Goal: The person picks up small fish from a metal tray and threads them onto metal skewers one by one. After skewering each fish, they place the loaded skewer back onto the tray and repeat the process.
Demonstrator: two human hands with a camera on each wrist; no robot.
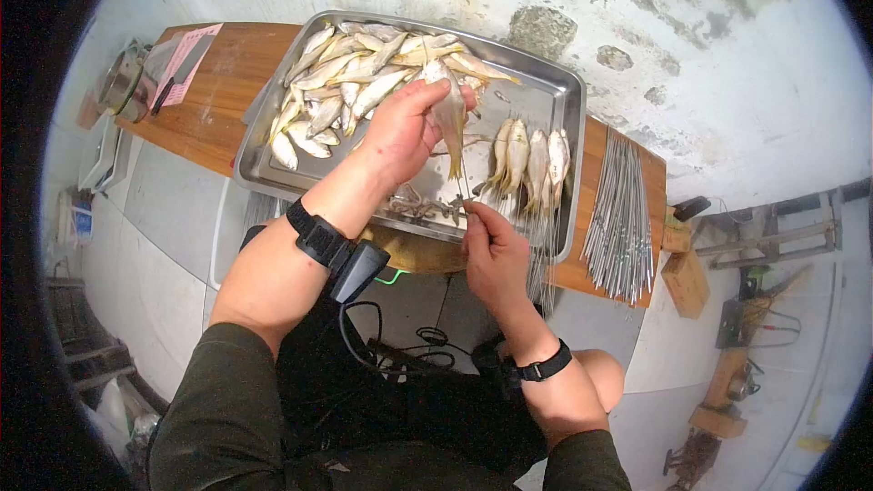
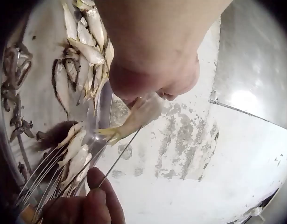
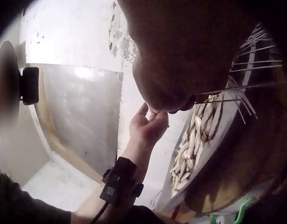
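Observation:
In the head view my left hand (image 1: 409,130) grips a small silvery fish (image 1: 447,114) with a yellow tail, held above the metal tray (image 1: 582,95) with the tail pointing down. My right hand (image 1: 497,250), at the tray's near edge, pinches a thin metal skewer (image 2: 120,157) between thumb and fingers. The skewer slants up to the fish's underside near the tail in the left wrist view; its tip is hidden there. Loose fish (image 1: 368,95) fill the tray's far left. Several skewered fish (image 1: 536,159) lie side by side at its right, their skewers jutting over the near rim.
A bundle of bare skewers (image 1: 626,223) lies on the wooden board (image 1: 238,68) right of the tray. Brownish scraps (image 1: 414,205) sit along the tray's near side. A knife (image 1: 186,68) rests on pink paper at the left. The stained wall (image 1: 541,32) stands close behind.

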